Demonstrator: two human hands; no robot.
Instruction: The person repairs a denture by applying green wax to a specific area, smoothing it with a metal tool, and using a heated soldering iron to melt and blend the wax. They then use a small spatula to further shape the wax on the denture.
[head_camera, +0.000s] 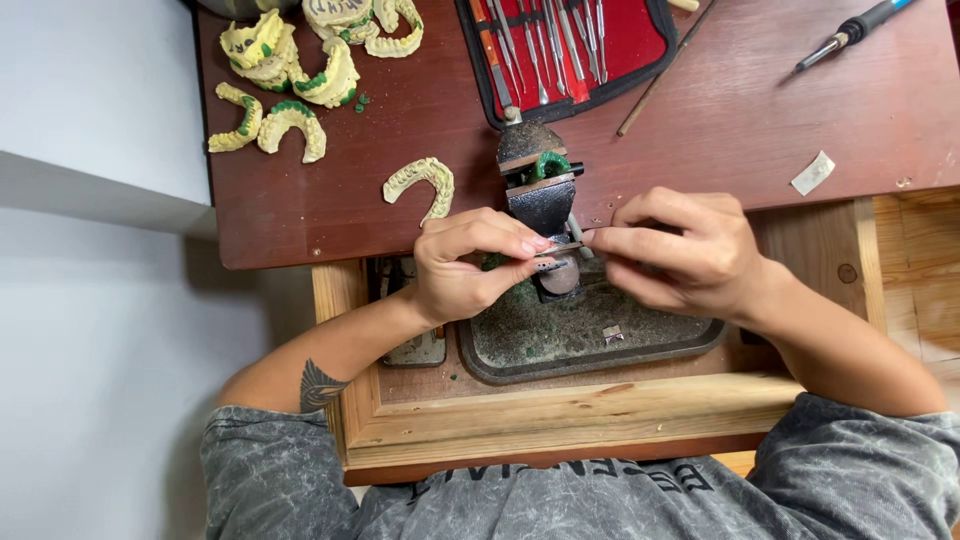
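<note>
Here a small metal strip is pinched at both ends by the left hand and right hand beside the vise; fine, steady bending is likely called for next.

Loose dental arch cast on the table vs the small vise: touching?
Apart. The head view shows bare brown tabletop between the lone yellow arch cast and the small vise; neither overlaps the other.
</note>
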